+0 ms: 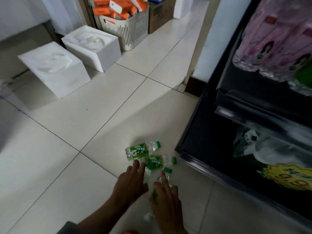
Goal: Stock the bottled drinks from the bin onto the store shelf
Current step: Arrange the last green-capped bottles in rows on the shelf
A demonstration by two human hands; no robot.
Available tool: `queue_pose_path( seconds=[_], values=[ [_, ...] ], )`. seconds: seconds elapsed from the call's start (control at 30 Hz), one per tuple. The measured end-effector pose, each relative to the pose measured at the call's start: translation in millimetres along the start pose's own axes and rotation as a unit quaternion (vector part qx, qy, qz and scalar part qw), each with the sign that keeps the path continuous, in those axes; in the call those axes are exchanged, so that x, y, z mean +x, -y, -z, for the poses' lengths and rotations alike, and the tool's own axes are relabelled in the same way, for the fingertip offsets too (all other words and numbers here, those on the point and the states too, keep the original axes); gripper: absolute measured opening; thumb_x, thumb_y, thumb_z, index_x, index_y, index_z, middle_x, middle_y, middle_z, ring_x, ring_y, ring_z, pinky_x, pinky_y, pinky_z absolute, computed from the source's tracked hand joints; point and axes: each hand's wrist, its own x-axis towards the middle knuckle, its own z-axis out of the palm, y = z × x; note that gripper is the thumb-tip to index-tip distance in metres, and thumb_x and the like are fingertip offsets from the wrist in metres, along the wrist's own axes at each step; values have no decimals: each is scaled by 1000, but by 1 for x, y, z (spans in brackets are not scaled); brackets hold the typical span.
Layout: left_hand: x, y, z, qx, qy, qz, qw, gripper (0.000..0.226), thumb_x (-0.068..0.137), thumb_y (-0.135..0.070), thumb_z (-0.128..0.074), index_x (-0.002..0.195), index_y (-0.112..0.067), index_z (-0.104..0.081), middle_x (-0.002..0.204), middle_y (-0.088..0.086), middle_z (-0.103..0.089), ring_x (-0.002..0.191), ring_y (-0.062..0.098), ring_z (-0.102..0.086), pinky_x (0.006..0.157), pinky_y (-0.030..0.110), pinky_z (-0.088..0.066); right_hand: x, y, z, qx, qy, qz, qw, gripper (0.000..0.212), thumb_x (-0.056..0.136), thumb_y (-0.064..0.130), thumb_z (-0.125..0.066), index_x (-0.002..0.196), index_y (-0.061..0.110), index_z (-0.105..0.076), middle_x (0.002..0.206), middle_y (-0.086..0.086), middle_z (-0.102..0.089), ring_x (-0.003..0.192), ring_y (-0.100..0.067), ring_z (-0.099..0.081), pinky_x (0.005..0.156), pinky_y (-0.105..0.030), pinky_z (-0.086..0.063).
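Three clear bottles with green labels and green caps lie on the tiled floor beside the dark shelf unit (199, 125). The farthest bottle (142, 150) lies free. My left hand (130, 183) rests with spread fingers on the near end of the middle bottle (154, 162). My right hand (166, 203) is wrapped over the nearest bottle (167, 174), whose green cap sticks out past my fingers. The shelf on the right holds pink-labelled bottles (276, 39) above and clear bottles (263, 147) below.
Two white foam boxes (55, 68) stand on the floor at the back left. Behind them a white slatted basket (128, 29) is full of orange packs, next to a cardboard box (158, 14). A white wall (209, 48) stands beside the shelf.
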Motion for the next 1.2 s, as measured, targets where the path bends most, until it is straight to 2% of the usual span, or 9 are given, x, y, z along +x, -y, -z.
queue_pose_path(
  seconds=[0.1,0.23,0.3,0.47,0.63,0.7,0.83,0.93,1.2],
  values=[
    [2,-16,16,-23,-25,7,999,101,87,-57,-66,159,-18,-7,153,7,-33,110,17,-60,80,27,-58,3,5,18,10,-29,40,999,37,84,40,-72,118,37,-58,168,10,-16,117,-25,-55,60,-23,-57],
    [-5,-28,49,-19,-41,-6,999,102,89,-58,-64,160,-26,2,156,12,-24,94,17,-65,70,23,-56,0,17,55,24,-63,84,994,35,84,36,-71,118,34,-62,167,10,-20,114,-19,-54,59,-14,-52],
    [-11,-33,75,13,-55,-16,998,95,90,-57,-63,159,-29,-5,153,11,-24,92,15,-63,72,24,-58,-3,22,77,28,-84,106,990,35,82,33,-73,116,33,-63,166,10,-24,112,-18,-55,61,-10,-49],
    [-24,-56,148,64,-99,-31,993,78,92,-57,-60,155,-31,-21,145,9,-31,82,13,-62,68,25,-57,-8,37,137,50,-144,161,975,39,86,28,-69,125,31,-61,168,13,-15,123,-22,-53,70,-15,-57],
    [-35,-77,205,83,-148,-38,985,66,86,-53,-68,141,-28,-40,137,9,-39,68,17,-57,57,28,-52,-7,59,187,59,-180,198,962,40,88,25,-72,127,27,-62,169,13,-12,125,-28,-54,86,-32,-60],
    [-40,-82,230,90,-164,-27,982,64,85,-52,-70,138,-28,-43,135,8,-39,68,16,-51,57,29,-49,-3,69,207,53,-192,204,959,37,89,27,-71,125,28,-61,169,15,-8,119,-25,-53,84,-31,-58],
    [-52,-86,279,103,-194,-4,976,61,85,-50,-69,136,-29,-44,132,7,-39,75,24,-64,59,33,-53,7,99,246,66,-209,224,950,33,92,26,-68,125,29,-62,168,18,-4,120,-20,-49,85,-29,-56],
    [-59,-86,310,102,-216,20,971,59,84,-49,-70,134,-29,-46,129,6,-39,76,28,-65,57,33,-49,14,124,271,79,-218,239,943,30,94,29,-68,123,28,-61,167,23,2,120,-18,-49,82,-33,-58],
    [-73,-92,374,129,-277,32,951,59,85,-47,-73,134,-28,-47,130,13,-37,75,41,-67,56,40,-52,21,166,335,73,-250,294,919,20,97,32,-64,115,25,-58,168,22,2,110,-25,-50,71,-38,-57]
  ],
)
